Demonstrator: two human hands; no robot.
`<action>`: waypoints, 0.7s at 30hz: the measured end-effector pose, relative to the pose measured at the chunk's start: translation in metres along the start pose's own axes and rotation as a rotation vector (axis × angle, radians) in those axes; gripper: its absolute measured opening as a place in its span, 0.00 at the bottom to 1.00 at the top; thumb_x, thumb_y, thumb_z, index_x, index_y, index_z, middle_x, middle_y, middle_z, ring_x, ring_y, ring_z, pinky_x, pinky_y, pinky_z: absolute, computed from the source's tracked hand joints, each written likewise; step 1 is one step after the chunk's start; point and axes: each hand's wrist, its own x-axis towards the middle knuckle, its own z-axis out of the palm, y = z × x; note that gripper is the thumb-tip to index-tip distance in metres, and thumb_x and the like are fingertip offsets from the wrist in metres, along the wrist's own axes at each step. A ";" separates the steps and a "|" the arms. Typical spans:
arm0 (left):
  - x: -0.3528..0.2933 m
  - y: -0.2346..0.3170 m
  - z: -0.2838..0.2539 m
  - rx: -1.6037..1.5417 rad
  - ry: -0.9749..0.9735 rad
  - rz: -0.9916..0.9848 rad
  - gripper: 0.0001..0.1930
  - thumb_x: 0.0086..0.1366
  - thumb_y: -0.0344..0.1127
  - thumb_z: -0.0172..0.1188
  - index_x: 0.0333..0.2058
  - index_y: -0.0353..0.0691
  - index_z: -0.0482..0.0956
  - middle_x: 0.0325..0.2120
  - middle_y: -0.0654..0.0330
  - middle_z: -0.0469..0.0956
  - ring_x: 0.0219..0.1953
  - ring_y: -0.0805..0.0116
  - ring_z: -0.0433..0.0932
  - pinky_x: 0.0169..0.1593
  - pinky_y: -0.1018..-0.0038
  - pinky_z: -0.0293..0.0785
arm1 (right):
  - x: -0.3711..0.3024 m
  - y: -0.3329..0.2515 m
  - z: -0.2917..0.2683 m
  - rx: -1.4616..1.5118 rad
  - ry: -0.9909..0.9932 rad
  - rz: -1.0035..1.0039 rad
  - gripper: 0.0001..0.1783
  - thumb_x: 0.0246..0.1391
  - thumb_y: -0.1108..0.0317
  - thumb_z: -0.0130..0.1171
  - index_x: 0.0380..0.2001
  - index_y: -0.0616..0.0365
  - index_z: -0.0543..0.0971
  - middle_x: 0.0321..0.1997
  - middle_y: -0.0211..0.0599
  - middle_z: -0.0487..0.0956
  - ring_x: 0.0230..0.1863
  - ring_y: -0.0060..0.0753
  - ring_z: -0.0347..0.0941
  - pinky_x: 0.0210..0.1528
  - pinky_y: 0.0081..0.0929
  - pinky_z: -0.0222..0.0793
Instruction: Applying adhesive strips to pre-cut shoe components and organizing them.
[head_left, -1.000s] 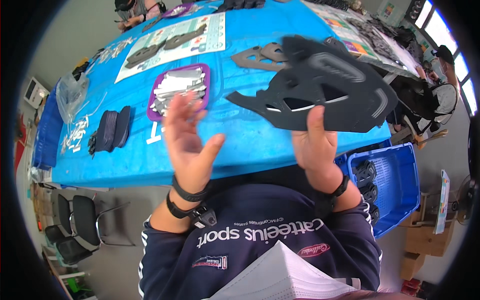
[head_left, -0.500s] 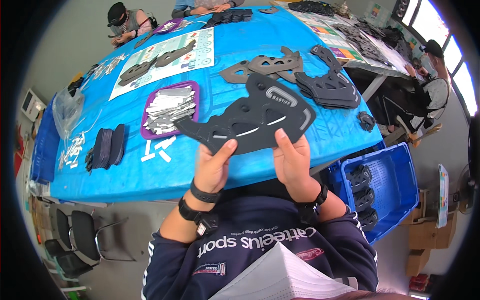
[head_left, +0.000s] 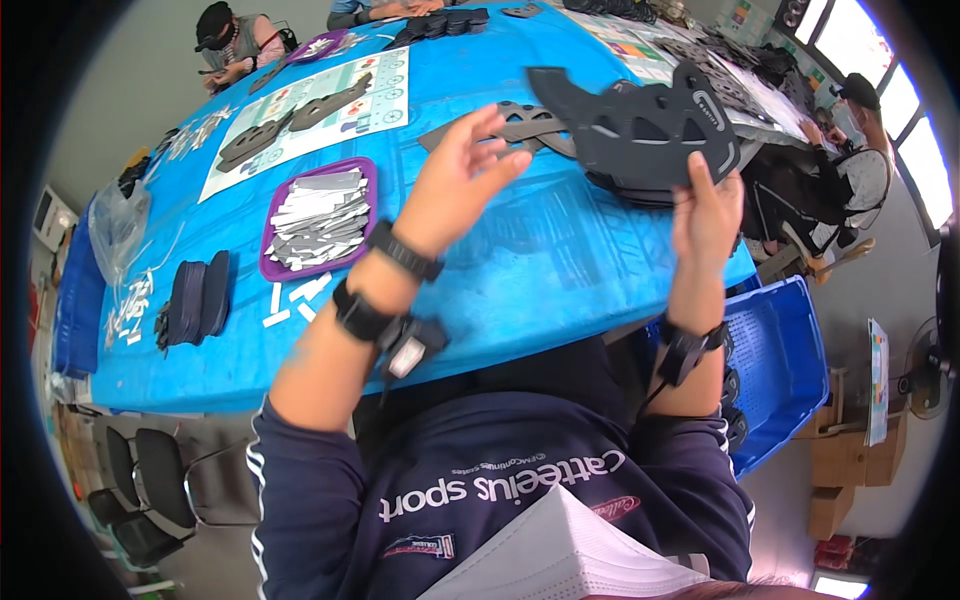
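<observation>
The dark panel (head_left: 640, 140) covered most of the stack (head_left: 645, 197) beneath it, so its pieces could not be counted, and hid part of the right hand's (head_left: 706, 222) fingers. The left hand (head_left: 452, 190), slightly blurred, and the panel blocked parts of the brown pieces (head_left: 530, 130). The right forearm (head_left: 698, 297) hid some of the blue crate (head_left: 780, 345). The upper edge cut off a co-worker (head_left: 385, 12); the lower edge cropped a white mask (head_left: 565, 550).

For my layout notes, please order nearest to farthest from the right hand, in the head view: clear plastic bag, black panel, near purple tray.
1. Black panel: in the right hand
2. Near purple tray: well left
3. Clear plastic bag: far left
</observation>
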 end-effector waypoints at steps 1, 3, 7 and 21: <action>0.016 -0.005 -0.004 0.301 -0.003 -0.001 0.29 0.57 0.36 0.60 0.55 0.37 0.60 0.53 0.51 0.64 0.52 0.63 0.67 0.53 0.71 0.65 | 0.018 0.000 -0.013 -0.119 0.074 0.015 0.22 0.46 0.77 0.60 0.43 0.63 0.63 0.39 0.41 0.74 0.37 0.28 0.73 0.32 0.25 0.72; 0.044 -0.031 -0.021 0.729 -0.071 0.003 0.33 0.54 0.42 0.62 0.55 0.37 0.60 0.53 0.49 0.63 0.53 0.57 0.66 0.56 0.69 0.62 | 0.058 0.017 -0.064 -0.612 0.107 -0.056 0.33 0.46 0.68 0.62 0.52 0.68 0.57 0.39 0.44 0.75 0.36 0.33 0.74 0.32 0.25 0.71; 0.056 -0.094 -0.039 1.122 -0.136 -0.100 0.34 0.52 0.46 0.60 0.55 0.36 0.61 0.55 0.46 0.61 0.55 0.53 0.63 0.57 0.67 0.60 | 0.055 0.009 -0.069 -1.925 0.042 0.019 0.47 0.49 0.50 0.57 0.60 0.69 0.48 0.29 0.50 0.75 0.32 0.41 0.75 0.33 0.26 0.70; -0.011 -0.020 -0.029 1.514 -0.434 0.041 0.18 0.57 0.42 0.55 0.44 0.39 0.67 0.33 0.52 0.75 0.35 0.52 0.74 0.35 0.63 0.72 | -0.078 -0.011 -0.025 -1.144 -0.337 -0.144 0.26 0.51 0.68 0.57 0.54 0.61 0.65 0.15 0.29 0.67 0.16 0.18 0.61 0.20 0.18 0.59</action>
